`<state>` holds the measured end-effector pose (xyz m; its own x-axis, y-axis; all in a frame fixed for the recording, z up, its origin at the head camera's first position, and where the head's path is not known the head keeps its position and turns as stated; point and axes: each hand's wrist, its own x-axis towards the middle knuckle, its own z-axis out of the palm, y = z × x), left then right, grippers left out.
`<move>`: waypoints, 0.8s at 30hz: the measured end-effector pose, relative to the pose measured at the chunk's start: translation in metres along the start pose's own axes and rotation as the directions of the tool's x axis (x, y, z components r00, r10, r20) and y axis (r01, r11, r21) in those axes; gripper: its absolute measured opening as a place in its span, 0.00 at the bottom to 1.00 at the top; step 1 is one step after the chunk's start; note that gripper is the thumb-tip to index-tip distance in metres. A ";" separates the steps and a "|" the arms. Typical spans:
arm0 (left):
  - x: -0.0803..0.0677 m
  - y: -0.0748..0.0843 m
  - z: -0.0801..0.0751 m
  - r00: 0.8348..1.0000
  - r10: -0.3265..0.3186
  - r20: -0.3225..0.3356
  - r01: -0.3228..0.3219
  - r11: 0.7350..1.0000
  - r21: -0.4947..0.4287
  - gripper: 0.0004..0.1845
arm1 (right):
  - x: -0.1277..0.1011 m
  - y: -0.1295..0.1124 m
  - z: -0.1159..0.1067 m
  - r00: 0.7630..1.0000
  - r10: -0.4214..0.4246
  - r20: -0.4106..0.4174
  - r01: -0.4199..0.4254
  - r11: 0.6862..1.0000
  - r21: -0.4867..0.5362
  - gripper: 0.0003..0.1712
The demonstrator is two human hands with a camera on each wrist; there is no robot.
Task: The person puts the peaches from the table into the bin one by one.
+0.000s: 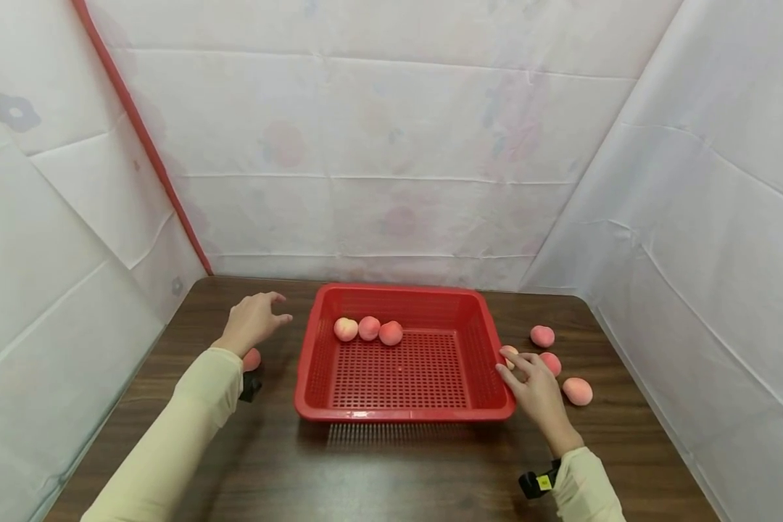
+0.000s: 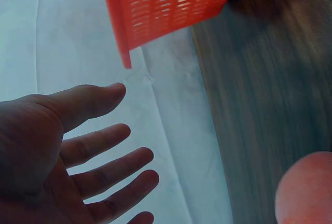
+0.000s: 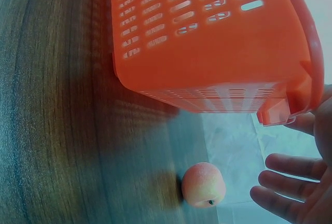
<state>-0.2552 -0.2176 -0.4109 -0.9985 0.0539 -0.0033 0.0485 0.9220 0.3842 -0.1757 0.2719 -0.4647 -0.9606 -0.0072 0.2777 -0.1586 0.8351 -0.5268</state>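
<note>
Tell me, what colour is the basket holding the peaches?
The basket is bright red, with slotted walls and floor; the head view shows it best.

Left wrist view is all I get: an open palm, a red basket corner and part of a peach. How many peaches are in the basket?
Observer: Three peaches lie in a row near the far wall of the red basket.
Operator: Any outside it?
Observer: Four on the table to its right. The nearest peach is partly hidden by the right hand.
Operator: Is that hand holding one?
Observer: No. It is open beside the basket's right rim, and the right wrist view shows its fingers spread.
Operator: And the peach I see?
Observer: That left peach lies left of the basket, beside the left wrist.
</note>
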 end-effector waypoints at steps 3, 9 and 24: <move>-0.002 -0.006 0.002 1.000 -0.013 0.011 0.013 1.000 0.006 0.26 | 0.000 0.000 0.000 1.000 0.002 0.002 -0.002 1.000 0.000 0.24; -0.005 -0.019 0.010 0.999 -0.039 0.029 0.039 0.999 0.012 0.27 | 0.001 0.000 0.001 1.000 -0.001 -0.002 0.001 1.000 -0.002 0.23; -0.027 -0.042 0.019 0.984 -0.155 0.089 0.150 0.987 0.062 0.28 | 0.000 0.001 0.000 1.000 -0.006 0.005 0.006 1.000 0.002 0.24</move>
<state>-0.2297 -0.2503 -0.4444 -0.9878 -0.0558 -0.1453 -0.1005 0.9415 0.3216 -0.1755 0.2730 -0.4650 -0.9609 -0.0151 0.2765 -0.1647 0.8339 -0.5268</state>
